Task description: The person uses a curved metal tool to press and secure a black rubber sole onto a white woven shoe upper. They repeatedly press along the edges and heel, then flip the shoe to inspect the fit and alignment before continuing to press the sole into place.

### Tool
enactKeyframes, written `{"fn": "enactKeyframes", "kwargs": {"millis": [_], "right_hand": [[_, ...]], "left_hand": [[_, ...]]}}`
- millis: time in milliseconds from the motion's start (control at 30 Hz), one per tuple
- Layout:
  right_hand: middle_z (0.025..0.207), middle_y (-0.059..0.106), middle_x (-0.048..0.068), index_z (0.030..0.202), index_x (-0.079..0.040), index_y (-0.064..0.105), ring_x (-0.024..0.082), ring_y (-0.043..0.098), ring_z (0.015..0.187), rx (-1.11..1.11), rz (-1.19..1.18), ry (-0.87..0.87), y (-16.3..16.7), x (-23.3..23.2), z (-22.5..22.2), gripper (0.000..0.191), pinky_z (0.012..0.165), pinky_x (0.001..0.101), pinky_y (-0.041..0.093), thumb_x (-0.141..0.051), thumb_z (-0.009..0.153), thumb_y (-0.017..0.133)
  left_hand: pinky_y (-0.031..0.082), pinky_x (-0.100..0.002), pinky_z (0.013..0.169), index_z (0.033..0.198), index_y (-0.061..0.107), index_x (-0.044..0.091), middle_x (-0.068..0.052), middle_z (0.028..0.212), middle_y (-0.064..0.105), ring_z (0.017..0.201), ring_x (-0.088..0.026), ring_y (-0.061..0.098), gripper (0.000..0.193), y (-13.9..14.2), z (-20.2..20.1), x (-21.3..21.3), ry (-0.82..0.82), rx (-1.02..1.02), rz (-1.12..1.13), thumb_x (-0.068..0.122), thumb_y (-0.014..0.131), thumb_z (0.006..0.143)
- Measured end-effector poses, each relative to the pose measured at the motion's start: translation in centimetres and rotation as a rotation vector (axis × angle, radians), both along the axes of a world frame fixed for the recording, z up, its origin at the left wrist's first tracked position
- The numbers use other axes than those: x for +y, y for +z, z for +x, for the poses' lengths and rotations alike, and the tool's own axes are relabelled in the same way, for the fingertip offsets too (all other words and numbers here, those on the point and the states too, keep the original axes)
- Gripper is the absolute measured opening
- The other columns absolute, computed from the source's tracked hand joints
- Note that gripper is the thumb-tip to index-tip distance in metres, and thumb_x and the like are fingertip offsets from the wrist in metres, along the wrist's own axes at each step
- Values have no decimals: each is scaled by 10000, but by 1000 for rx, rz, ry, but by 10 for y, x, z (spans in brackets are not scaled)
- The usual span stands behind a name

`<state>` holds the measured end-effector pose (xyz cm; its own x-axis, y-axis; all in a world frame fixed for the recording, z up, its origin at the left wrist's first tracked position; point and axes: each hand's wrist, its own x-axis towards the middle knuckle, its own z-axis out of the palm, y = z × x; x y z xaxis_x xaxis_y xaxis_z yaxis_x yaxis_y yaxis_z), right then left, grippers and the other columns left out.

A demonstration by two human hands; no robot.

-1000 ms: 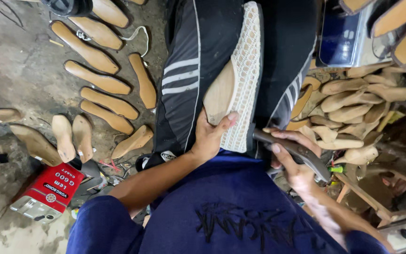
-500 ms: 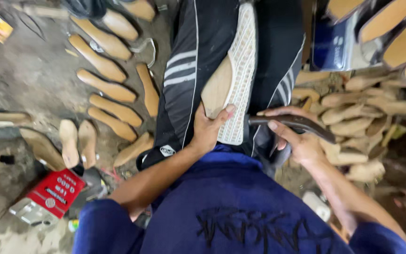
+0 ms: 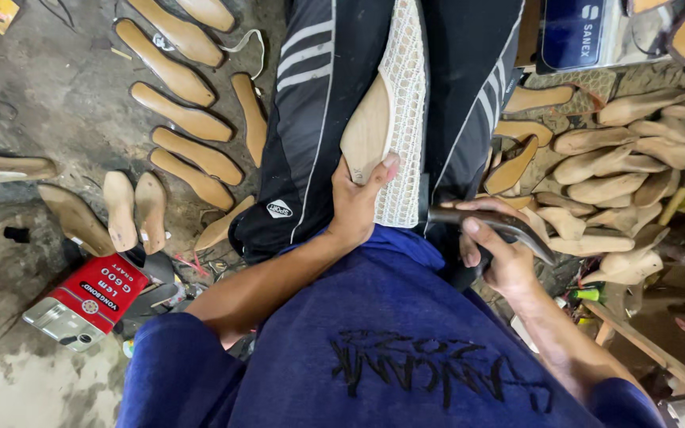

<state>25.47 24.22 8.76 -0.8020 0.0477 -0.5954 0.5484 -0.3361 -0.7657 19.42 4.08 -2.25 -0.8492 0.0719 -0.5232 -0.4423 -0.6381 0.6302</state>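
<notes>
Gripping the heel end of a tan shoe sole (image 3: 368, 127) in the left hand (image 3: 356, 202), sole lying on white mesh upper (image 3: 406, 103) across the lap, beyond the fingers; right hand (image 3: 495, 254) closed around a dark curved tool (image 3: 495, 222), just right of the mesh.

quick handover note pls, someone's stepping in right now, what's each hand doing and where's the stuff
Left hand: grips the heel end of the shoe, a wooden last with white mesh upper, lying on the lap.
Right hand: closed on a dark metal tool, its head beside the shoe, not touching it.
Around: bare wooden soles laid out on the floor at left, a pile of lasts at right, a red tin by the left knee.
Done: mesh sits over the last. Left: cannot tell how far it is fastened.
</notes>
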Motion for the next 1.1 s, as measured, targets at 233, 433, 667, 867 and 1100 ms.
{"fn": "enactKeyframes", "kwargs": {"millis": [233, 433, 667, 867, 1100], "right_hand": [[1035, 755, 175, 1186, 63, 695, 114, 594, 551, -56, 406, 82, 15, -28, -11, 266, 515, 246, 492, -64, 952, 696], [1094, 764, 133, 1164, 45, 696, 99, 593, 561, -80, 510, 167, 25, -35, -22, 244, 519, 236, 502, -77, 952, 694], [831, 712, 109, 1179, 36, 713, 106, 573, 523, -119, 519, 80, 24, -45, -29, 251, 512, 233, 470, -90, 962, 707], [798, 693, 78, 1172, 33, 710, 97, 567, 525, -116, 496, 71, 20, -39, -37, 245, 511, 222, 463, -95, 963, 701], [776, 726, 58, 1138, -43, 759, 89, 600, 479, -162, 595, 446, 38, -27, -100, 261, 423, 205, 487, -128, 891, 745]], "left_hand": [[601, -317, 907, 1354, 527, -47, -103, 1172, 684, 1004, -160, 702, 460, -11, -1, -7, -64, 4, -22, 51, 725, 951], [620, -320, 858, 1342, 531, -69, -138, 1138, 695, 966, -173, 711, 459, -6, 2, -14, -130, -68, -47, 32, 741, 947], [629, -319, 837, 1334, 520, -57, -126, 1139, 691, 973, -167, 715, 485, -2, 4, -19, -107, -53, -43, 35, 755, 920], [615, -293, 858, 1321, 545, -63, -114, 1138, 698, 975, -149, 704, 457, -2, 6, -16, -134, -70, -75, 52, 761, 934], [614, -307, 857, 1318, 548, -72, -121, 1138, 706, 974, -161, 703, 443, -4, 14, -23, -192, -82, -46, 44, 763, 948]]}}
